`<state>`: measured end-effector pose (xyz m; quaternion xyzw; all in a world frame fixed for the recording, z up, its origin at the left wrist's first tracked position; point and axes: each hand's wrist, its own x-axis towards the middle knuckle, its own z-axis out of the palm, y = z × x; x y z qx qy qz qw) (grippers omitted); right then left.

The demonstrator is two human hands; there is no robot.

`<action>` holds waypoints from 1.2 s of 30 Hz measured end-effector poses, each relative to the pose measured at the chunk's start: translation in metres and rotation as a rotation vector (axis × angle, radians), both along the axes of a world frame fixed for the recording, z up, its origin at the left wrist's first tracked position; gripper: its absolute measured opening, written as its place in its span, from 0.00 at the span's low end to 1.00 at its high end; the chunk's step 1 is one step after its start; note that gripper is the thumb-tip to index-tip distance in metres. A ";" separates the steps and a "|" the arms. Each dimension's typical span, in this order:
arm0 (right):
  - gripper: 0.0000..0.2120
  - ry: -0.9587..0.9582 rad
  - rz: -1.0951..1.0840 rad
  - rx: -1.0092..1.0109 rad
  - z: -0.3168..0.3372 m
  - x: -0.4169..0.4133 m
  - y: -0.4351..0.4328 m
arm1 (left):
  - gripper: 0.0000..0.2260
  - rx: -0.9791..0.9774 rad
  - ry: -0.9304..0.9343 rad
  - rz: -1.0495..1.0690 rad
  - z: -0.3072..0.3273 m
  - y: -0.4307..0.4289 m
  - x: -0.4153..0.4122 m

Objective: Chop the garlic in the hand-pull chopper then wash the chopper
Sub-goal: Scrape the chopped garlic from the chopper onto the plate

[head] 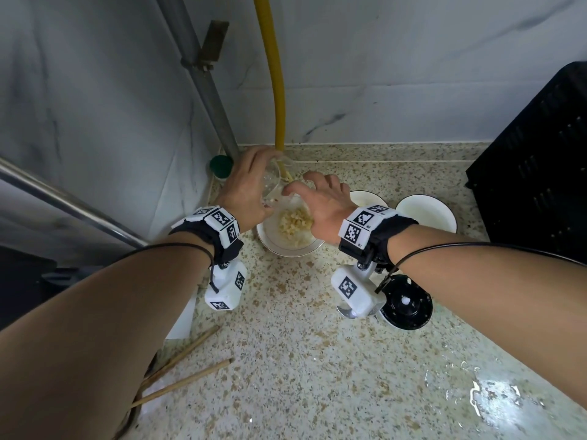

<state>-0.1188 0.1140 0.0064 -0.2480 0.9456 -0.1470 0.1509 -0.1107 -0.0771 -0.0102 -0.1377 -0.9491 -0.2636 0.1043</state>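
Observation:
My left hand (pixel 246 185) grips the clear chopper cup (pixel 272 181), tilted over a white bowl (pixel 273 241). Chopped garlic (pixel 293 222) lies piled in that bowl. My right hand (pixel 320 201) reaches from the right with its fingers at the cup's mouth; whether it holds anything is hidden. The chopper's black lid (pixel 406 304) lies upside down on the counter at the right, beside a metal blade piece (pixel 344 311).
Two more white bowls (pixel 427 212) stand right of the garlic bowl. A black crate (pixel 536 166) fills the right side. Chopsticks (pixel 184 369) lie at the front left. A yellow hose (pixel 276 90) and a green-capped bottle (pixel 220 165) are at the back wall. Water pools front right (pixel 495 398).

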 end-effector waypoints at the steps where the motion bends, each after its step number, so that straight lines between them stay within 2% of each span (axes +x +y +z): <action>1: 0.42 0.007 0.006 0.009 0.001 0.000 -0.002 | 0.40 -0.001 0.005 0.000 0.000 0.001 0.000; 4: 0.42 0.030 0.027 0.065 0.003 0.002 -0.010 | 0.39 -0.001 0.018 0.006 0.001 0.006 -0.002; 7: 0.28 0.027 -0.017 0.086 0.001 0.005 -0.017 | 0.39 -0.004 0.022 0.004 0.000 0.005 -0.004; 9: 0.24 0.039 -0.014 0.087 0.000 0.007 -0.017 | 0.39 -0.011 0.026 0.003 -0.001 0.005 -0.004; 13: 0.33 0.007 0.017 0.096 0.003 0.007 -0.010 | 0.39 -0.024 0.038 -0.003 -0.004 0.002 -0.003; 18: 0.37 -0.023 0.039 0.043 0.000 0.005 -0.004 | 0.40 -0.011 0.001 0.015 -0.006 -0.003 0.000; 25: 0.44 0.122 0.002 0.005 0.001 -0.006 -0.001 | 0.40 0.032 -0.053 -0.005 0.003 -0.002 0.002; 36: 0.44 0.038 0.087 0.075 -0.010 0.000 0.008 | 0.44 0.112 -0.060 0.027 -0.002 -0.006 -0.002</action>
